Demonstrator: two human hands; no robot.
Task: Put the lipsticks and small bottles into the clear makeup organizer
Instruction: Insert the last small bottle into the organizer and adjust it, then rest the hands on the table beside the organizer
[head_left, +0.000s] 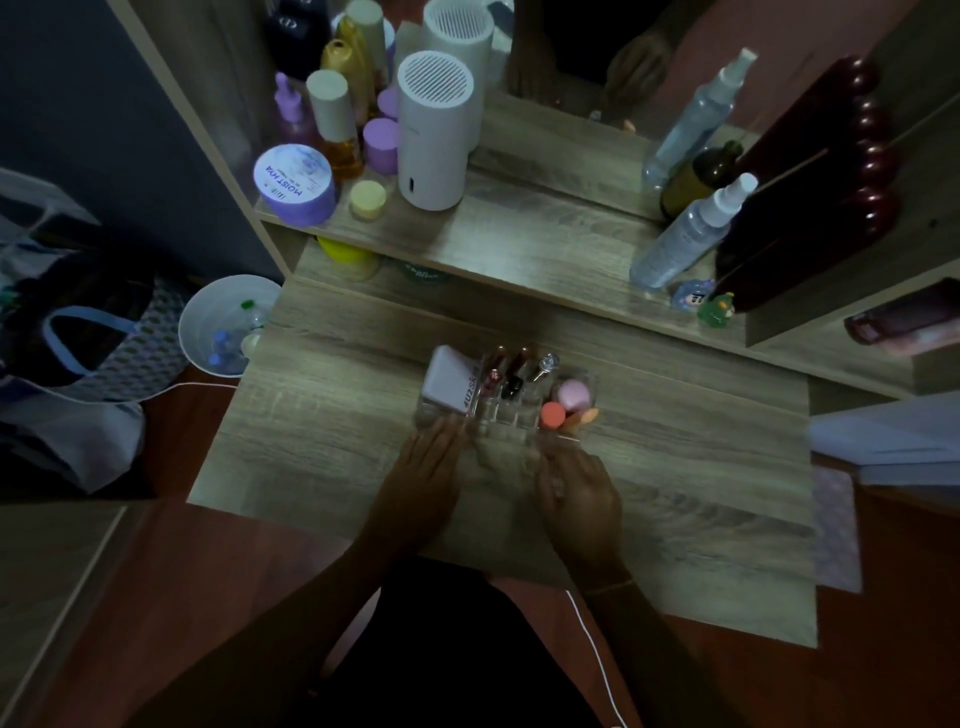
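— Fingers: what are they doing?
— Left hand (423, 470) lies flat, spread, at the clear organizer's (506, 415) near-left corner. Right hand (579, 491), loosely curled, touches its near-right edge; grip unclear.
— Lipsticks?
— Lipsticks (506, 371) stand upright just beyond both hands on the desk (322, 415).

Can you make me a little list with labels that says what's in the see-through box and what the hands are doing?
place: wooden table
box: clear organizer, near the table's middle
left part of box: white compact
middle slots: lipsticks, standing up
right part of box: pink sponge, orange sponge
left hand: flat, fingers at the box's near left corner
right hand: at the box's near right edge, holding nothing I can see
loose items on table: none seen
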